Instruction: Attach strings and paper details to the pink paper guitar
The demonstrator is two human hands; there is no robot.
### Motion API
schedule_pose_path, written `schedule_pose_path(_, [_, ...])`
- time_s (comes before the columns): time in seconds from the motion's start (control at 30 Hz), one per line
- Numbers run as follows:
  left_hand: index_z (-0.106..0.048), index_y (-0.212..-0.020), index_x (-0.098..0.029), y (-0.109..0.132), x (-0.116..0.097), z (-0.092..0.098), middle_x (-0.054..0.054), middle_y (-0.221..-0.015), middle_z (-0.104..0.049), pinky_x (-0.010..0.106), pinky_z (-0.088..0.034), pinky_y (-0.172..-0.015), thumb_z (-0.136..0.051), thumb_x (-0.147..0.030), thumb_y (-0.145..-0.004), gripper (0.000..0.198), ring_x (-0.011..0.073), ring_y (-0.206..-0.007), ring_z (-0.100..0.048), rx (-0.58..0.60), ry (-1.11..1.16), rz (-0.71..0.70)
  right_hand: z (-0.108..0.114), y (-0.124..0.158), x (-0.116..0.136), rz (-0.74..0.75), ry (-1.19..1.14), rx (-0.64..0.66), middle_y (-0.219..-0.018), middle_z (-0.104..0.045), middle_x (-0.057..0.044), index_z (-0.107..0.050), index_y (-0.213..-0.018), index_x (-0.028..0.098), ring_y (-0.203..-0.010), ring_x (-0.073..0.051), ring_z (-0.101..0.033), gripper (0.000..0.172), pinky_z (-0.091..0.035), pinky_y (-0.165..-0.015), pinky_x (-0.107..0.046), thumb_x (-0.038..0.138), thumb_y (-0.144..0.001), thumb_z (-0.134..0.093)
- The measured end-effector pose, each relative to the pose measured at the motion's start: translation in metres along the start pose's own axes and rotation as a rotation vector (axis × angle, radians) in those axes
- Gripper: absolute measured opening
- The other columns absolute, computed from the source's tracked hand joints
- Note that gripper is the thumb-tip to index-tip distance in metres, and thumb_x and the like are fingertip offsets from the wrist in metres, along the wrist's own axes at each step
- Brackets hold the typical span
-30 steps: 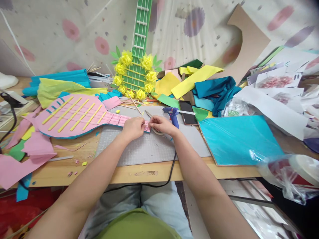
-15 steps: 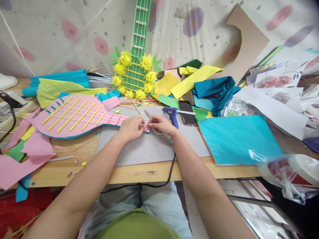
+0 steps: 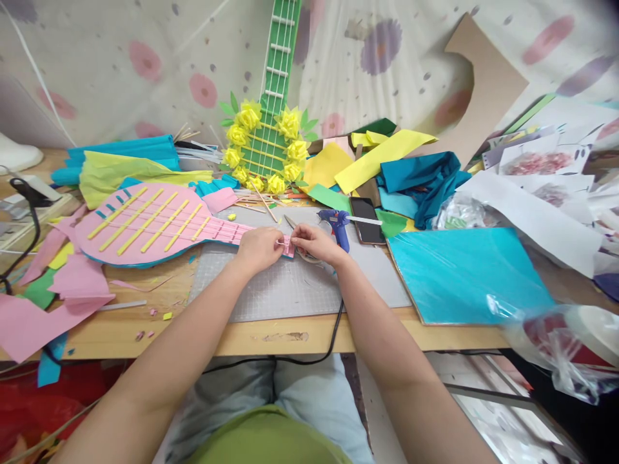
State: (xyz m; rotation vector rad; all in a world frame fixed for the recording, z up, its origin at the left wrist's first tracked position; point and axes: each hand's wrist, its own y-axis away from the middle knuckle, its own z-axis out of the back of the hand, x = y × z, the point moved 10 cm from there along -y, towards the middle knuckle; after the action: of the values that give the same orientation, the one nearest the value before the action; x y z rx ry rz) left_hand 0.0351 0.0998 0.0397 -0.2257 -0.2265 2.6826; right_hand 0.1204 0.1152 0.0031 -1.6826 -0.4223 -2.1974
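Note:
A pink paper guitar (image 3: 140, 229) with yellow bars, thin strings and a blue edge lies flat, its neck pointing right over the grey cutting mat (image 3: 271, 290). My left hand (image 3: 261, 249) rests over the neck near its end, thumb and finger pinched together. Facing it, my right hand (image 3: 316, 243) pinches at the very tip of the neck. A thin pale string seems to run between the fingertips, though it is very small. Partly under my right hand lies a pair of scissors (image 3: 290, 222). A blue glue gun (image 3: 337, 225) stands just right of that hand.
Behind stands a green guitar (image 3: 265, 151) ringed with yellow paper flowers. A phone (image 3: 366, 220) lies beside the glue gun. At right is a blue board (image 3: 469, 274); at left, pink paper scraps (image 3: 80, 277). A black cable (image 3: 333, 332) hangs over the table's front edge.
The whole view has shifted slightly, so things sit a little further right. Both hands stay pinched at the neck's end, with only slight finger movement.

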Motion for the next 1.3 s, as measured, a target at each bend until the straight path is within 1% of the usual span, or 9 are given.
schedule_pose_path(0.1, [-0.065, -0.087, -0.021, 0.000, 0.001, -0.003, 0.005, -0.090, -0.068, 0.032, -0.042, -0.067, -0.047, -0.028, -0.078, 0.022, 0.0233, -0.088, -0.061, 0.028, 0.000, 0.029, 0.000, -0.001, -0.002, -0.002, 0.042, -0.010, -0.055, -0.046, 0.008, -0.045, -0.073, 0.019, -0.045, -0.006, -0.039, 0.012, -0.029, -0.045, -0.020, 0.029, -0.073, -0.052])
schedule_pose_path(0.27, [-0.066, -0.090, -0.022, 0.001, 0.005, -0.005, 0.005, -0.093, -0.068, 0.032, -0.044, -0.068, -0.046, -0.030, -0.078, 0.024, 0.0237, -0.088, -0.062, 0.045, -0.015, 0.086, 0.000, -0.004, -0.002, 0.041, 0.157, -0.022, -0.057, -0.047, 0.007, -0.046, -0.075, 0.018, -0.051, -0.007, -0.040, 0.008, -0.030, -0.051, -0.020, 0.026, -0.074, -0.048])
schedule_pose_path(0.43, [-0.065, -0.091, -0.021, 0.001, 0.005, -0.005, 0.005, -0.093, -0.068, 0.031, -0.044, -0.067, -0.045, -0.029, -0.078, 0.024, 0.0230, -0.089, -0.062, 0.036, -0.021, 0.081, 0.003, -0.005, -0.003, 0.058, 0.212, -0.060, -0.058, -0.046, 0.006, -0.047, -0.076, 0.018, -0.056, -0.008, -0.042, 0.007, -0.031, -0.055, -0.021, 0.025, -0.075, -0.046])
schedule_pose_path(0.67, [-0.064, -0.088, -0.020, -0.003, 0.005, -0.011, 0.006, -0.093, -0.068, 0.033, -0.044, -0.067, -0.046, -0.026, -0.077, 0.023, 0.0243, -0.088, -0.062, 0.063, -0.027, 0.101, 0.003, -0.004, -0.002, 0.051, 0.184, -0.045, -0.058, -0.046, 0.007, -0.046, -0.073, 0.018, -0.053, -0.007, -0.041, 0.007, -0.030, -0.054, -0.022, 0.025, -0.074, -0.047])
schedule_pose_path(0.87, [-0.063, -0.089, -0.021, -0.001, 0.001, -0.005, 0.004, -0.093, -0.068, 0.031, -0.042, -0.068, -0.047, -0.030, -0.080, 0.021, 0.0223, -0.089, -0.062, 0.047, -0.012, 0.005, -0.001, -0.003, -0.005, -0.008, 0.056, -0.006, -0.055, -0.045, 0.007, -0.044, -0.073, 0.019, -0.045, -0.007, -0.038, 0.009, -0.029, -0.047, -0.022, 0.027, -0.076, -0.048])
schedule_pose_path(0.97, [-0.062, -0.090, -0.020, 0.000, -0.001, -0.003, 0.004, -0.092, -0.068, 0.031, -0.042, -0.069, -0.047, -0.028, -0.081, 0.019, 0.0220, -0.089, -0.061, 0.038, -0.019, -0.031, 0.002, -0.001, 0.004, 0.055, 0.066, -0.043, -0.062, -0.050, 0.005, -0.048, -0.075, 0.019, -0.052, -0.007, -0.042, 0.011, -0.033, -0.052, -0.022, 0.030, -0.076, -0.050])
schedule_pose_path(1.1, [-0.062, -0.089, -0.019, 0.000, -0.001, -0.003, 0.005, -0.092, -0.067, 0.031, -0.042, -0.069, -0.046, -0.027, -0.081, 0.019, 0.0217, -0.089, -0.061, 0.030, -0.026, -0.030, 0.012, 0.001, 0.022, 0.205, 0.203, -0.155, -0.080, -0.054, 0.000, -0.055, -0.074, 0.017, -0.072, -0.010, -0.048, 0.011, -0.037, -0.064, -0.023, 0.028, -0.072, -0.056])
schedule_pose_path(1.17, [-0.061, -0.089, -0.019, 0.001, -0.001, -0.002, 0.005, -0.090, -0.067, 0.031, -0.042, -0.068, -0.046, -0.030, -0.081, 0.020, 0.0217, -0.087, -0.061, 0.022, -0.025, -0.029, 0.010, 0.000, 0.023, 0.219, 0.198, -0.147, -0.081, -0.054, 0.000, -0.055, -0.073, 0.017, -0.075, -0.011, -0.049, 0.010, -0.038, -0.066, -0.024, 0.028, -0.072, -0.056])
schedule_pose_path(1.3, [-0.062, -0.089, -0.020, 0.002, -0.002, 0.001, 0.004, -0.092, -0.067, 0.031, -0.041, -0.066, -0.048, -0.030, -0.079, 0.020, 0.0214, -0.088, -0.060, 0.014, -0.005, -0.057, 0.004, -0.005, 0.014, 0.209, 0.084, -0.084, -0.075, -0.054, 0.001, -0.051, -0.075, 0.019, -0.072, -0.011, -0.050, 0.010, -0.041, -0.068, -0.026, 0.029, -0.075, -0.052])
